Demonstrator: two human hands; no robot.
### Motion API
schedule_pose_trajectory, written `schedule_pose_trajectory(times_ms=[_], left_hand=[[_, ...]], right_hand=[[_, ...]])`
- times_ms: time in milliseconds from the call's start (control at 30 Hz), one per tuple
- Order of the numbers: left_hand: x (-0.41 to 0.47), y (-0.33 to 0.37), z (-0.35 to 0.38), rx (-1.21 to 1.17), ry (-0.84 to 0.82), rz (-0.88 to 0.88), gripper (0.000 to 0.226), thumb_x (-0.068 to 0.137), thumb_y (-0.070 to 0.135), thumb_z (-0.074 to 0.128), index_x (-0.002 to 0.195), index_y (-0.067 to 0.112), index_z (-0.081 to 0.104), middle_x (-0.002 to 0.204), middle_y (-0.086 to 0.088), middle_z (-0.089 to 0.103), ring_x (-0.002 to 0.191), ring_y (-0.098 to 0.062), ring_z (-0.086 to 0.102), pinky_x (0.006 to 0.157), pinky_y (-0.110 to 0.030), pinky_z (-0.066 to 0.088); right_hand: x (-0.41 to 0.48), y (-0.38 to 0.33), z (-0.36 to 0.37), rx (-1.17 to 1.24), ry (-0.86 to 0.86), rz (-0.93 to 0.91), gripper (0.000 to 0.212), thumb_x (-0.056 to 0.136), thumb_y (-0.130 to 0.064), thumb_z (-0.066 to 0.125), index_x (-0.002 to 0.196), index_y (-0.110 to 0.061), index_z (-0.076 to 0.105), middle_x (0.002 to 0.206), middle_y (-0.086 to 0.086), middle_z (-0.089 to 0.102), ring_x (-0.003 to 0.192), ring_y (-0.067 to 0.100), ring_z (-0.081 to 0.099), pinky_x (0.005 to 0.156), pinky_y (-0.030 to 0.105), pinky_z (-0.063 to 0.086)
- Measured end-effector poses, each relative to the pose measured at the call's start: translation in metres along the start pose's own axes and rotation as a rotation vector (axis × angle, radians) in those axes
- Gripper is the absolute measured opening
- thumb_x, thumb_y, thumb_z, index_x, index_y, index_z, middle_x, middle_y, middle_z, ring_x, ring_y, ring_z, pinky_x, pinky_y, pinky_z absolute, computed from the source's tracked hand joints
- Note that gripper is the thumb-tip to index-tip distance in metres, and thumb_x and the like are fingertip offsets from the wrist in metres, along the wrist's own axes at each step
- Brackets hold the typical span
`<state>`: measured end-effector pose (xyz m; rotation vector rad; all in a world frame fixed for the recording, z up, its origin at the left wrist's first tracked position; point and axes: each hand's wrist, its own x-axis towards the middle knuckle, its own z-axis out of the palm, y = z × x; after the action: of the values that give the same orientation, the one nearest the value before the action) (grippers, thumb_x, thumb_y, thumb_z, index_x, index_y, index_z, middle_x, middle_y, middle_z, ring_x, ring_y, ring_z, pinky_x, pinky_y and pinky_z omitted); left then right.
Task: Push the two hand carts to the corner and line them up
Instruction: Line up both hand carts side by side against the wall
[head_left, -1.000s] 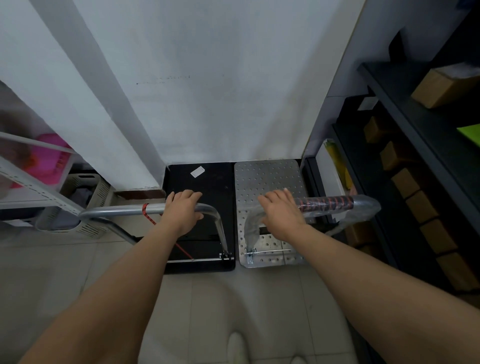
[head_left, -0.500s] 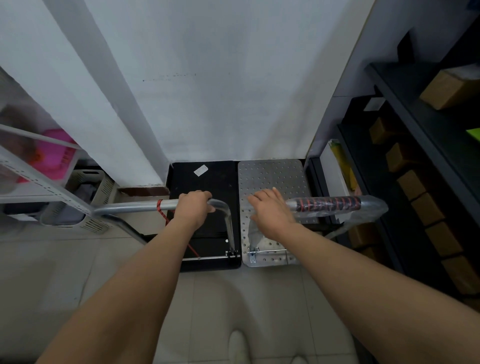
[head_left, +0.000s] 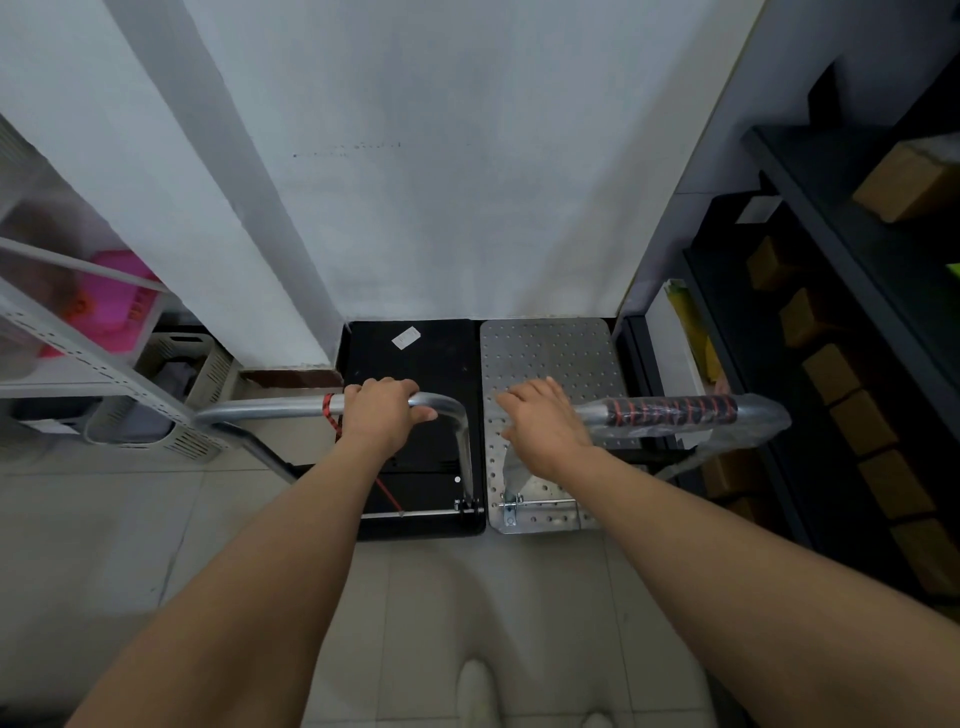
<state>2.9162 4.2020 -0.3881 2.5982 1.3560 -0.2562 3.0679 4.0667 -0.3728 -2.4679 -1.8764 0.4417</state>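
While the person stood over them, the two carts sat side by side on the tiled floor (head_left: 426, 597), their far ends at the foot of the white wall (head_left: 467, 182) in the corner. The black cart (head_left: 415, 364) was on the left with a small white label (head_left: 406, 338) on its deck, and the silver cart (head_left: 550, 353), its deck dotted with holes, lay just beside it on the right. Their long edges ran parallel and close together, and their near ends were roughly level. The left hand (head_left: 384, 415) gripped the chrome handle (head_left: 260, 410) of the black cart near its right bend, fingers curled over the bar and the thumb lying along it. A red cord (head_left: 332, 415) was tied round that bar just left of the hand. The right hand (head_left: 545, 426) rested on the left end of the silver cart's wrapped handle (head_left: 670, 410), its fingers (head_left: 511, 402) fairly straight and spread rather than closed round it. That handle had a red-and-black grip under clear plastic film (head_left: 753, 423). Dark shelving (head_left: 857, 270) with brown boxes (head_left: 914, 182) stood to the right. A pale metal rack (head_left: 78, 338), a pink item (head_left: 124, 291) and a beige basket (head_left: 182, 364) stood to the left. One white shoe (head_left: 475, 691) showed at the bottom edge.
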Motion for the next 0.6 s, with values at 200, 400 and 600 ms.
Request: schedule_pose_trajectory(times_ms=[200,400,600], left_hand=[[0.000,0.004,0.001,0.002,-0.005,-0.002,0.042,0.091,0.056,0.049,0.118,0.025,0.057,0.110,-0.003,0.062,0.107,-0.024,0.053,0.093,-0.038,0.033],[-0.001,0.000,0.003,-0.003,0.001,-0.012,0.046,0.089,0.060,0.048,0.116,0.024,0.059,0.105,-0.002,0.062,0.103,-0.023,0.054,0.092,-0.037,0.033],[-0.001,-0.006,0.005,-0.043,-0.057,0.022,0.054,0.087,0.060,0.051,0.129,0.027,0.050,0.120,-0.002,0.057,0.117,-0.024,0.048,0.105,-0.041,0.026]], right_hand=[[-0.001,0.000,-0.003,0.026,-0.010,0.018,0.046,0.096,-0.025,0.052,0.140,-0.015,0.041,0.142,0.006,0.044,0.137,0.024,0.031,0.120,0.039,0.007],[0.000,-0.008,-0.007,0.045,-0.008,0.001,0.046,0.097,-0.028,0.051,0.140,-0.015,0.040,0.141,0.005,0.045,0.136,0.024,0.032,0.119,0.038,0.010],[0.000,-0.016,-0.008,0.052,-0.012,-0.006,0.044,0.097,-0.030,0.051,0.137,-0.015,0.043,0.139,0.006,0.047,0.133,0.024,0.034,0.116,0.037,0.016]])
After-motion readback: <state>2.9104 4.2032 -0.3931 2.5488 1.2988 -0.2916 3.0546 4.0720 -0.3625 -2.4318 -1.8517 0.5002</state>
